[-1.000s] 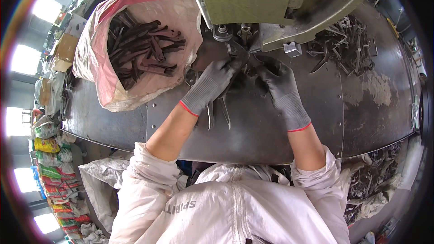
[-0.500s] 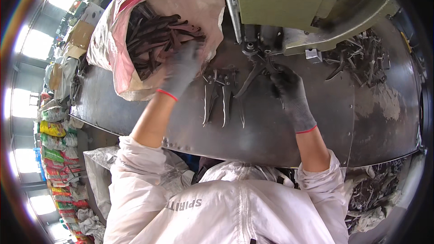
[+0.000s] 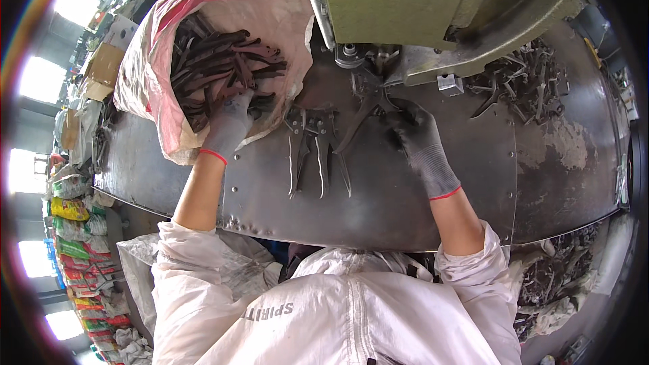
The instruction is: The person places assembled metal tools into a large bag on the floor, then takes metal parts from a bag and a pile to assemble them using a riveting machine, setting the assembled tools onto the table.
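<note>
My left hand [image 3: 228,122], in a grey glove with a red cuff, reaches into the open white and pink sack [image 3: 152,88] and rests on the dark metal plier blanks [image 3: 216,67] inside it. My right hand [image 3: 416,136], also gloved, grips the handles of one dark plier blank [image 3: 365,105] whose head lies under the green press [image 3: 412,0]. Between my hands, two plier blanks [image 3: 318,149] lie flat on the steel table [image 3: 378,203].
A heap of dark metal parts [image 3: 517,84] lies on the table to the right of the press. More scrap pieces [image 3: 554,277] are piled below the table's right edge. Coloured sacks [image 3: 71,230] stand on the floor at the left.
My left hand has left the press area and moved left into the sack. My right hand has stayed at the press with the plier blank.
</note>
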Demonstrator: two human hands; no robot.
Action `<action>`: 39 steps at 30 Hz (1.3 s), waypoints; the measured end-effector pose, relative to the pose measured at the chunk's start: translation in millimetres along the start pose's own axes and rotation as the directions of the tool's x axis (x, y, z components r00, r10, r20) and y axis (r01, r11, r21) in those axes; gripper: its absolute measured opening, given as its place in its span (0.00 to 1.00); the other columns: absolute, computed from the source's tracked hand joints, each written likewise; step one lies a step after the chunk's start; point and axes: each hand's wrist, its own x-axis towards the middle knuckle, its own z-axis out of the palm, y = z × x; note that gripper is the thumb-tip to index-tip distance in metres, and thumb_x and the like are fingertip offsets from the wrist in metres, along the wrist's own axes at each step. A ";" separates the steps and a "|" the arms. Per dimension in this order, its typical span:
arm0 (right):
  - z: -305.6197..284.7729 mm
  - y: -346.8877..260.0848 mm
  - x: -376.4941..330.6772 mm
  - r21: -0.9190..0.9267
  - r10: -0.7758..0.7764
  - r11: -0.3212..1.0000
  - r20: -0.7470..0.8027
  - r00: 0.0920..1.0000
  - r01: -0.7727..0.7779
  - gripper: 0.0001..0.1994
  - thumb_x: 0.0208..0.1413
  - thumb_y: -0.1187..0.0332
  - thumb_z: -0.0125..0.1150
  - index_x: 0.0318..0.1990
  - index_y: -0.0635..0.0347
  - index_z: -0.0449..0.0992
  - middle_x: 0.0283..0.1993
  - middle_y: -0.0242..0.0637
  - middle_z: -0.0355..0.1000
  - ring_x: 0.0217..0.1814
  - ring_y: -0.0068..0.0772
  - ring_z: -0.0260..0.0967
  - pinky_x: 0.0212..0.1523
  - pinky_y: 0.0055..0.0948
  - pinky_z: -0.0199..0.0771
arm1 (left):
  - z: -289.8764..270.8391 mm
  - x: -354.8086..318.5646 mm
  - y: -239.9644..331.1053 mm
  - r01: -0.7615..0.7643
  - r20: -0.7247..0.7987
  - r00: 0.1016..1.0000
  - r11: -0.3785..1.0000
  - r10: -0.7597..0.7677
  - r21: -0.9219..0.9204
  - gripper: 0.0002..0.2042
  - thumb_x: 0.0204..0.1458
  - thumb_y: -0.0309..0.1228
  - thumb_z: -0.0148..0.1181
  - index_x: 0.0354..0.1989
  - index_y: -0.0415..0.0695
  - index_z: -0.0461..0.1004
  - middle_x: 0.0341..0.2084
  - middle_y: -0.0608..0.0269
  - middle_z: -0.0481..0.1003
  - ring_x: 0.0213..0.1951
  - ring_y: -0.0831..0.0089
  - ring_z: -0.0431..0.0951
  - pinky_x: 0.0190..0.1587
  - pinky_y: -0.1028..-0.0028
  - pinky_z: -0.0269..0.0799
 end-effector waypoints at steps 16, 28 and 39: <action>7.4 -15.1 -21.2 0.008 -0.133 0.991 -0.002 0.991 0.133 0.20 0.51 0.79 0.50 0.54 0.66 0.65 0.31 0.35 0.71 0.21 0.18 0.62 0.20 0.18 0.61 | -30.1 -21.7 47.4 -0.155 -0.196 0.980 0.796 0.047 -0.585 0.16 0.53 0.33 0.54 0.48 0.38 0.66 0.36 0.53 0.73 0.40 0.71 0.72 0.45 0.73 0.65; -5.9 -8.2 -18.6 -0.081 -0.013 0.997 0.008 1.000 0.014 0.17 0.52 0.77 0.48 0.51 0.66 0.66 0.32 0.35 0.72 0.21 0.19 0.64 0.21 0.20 0.65 | -32.1 -27.3 77.9 -0.119 -0.036 0.989 0.644 0.140 -0.756 0.17 0.55 0.41 0.52 0.40 0.38 0.67 0.25 0.65 0.69 0.26 0.81 0.68 0.31 0.78 0.67; -4.4 -0.2 -15.4 -0.011 -0.002 1.000 0.086 0.996 0.003 0.19 0.52 0.78 0.47 0.54 0.65 0.64 0.32 0.37 0.72 0.20 0.22 0.65 0.19 0.22 0.63 | -22.1 -26.1 97.2 -0.193 -0.041 0.963 0.581 0.265 -0.791 0.16 0.54 0.41 0.53 0.35 0.36 0.67 0.21 0.63 0.66 0.24 0.78 0.65 0.29 0.75 0.65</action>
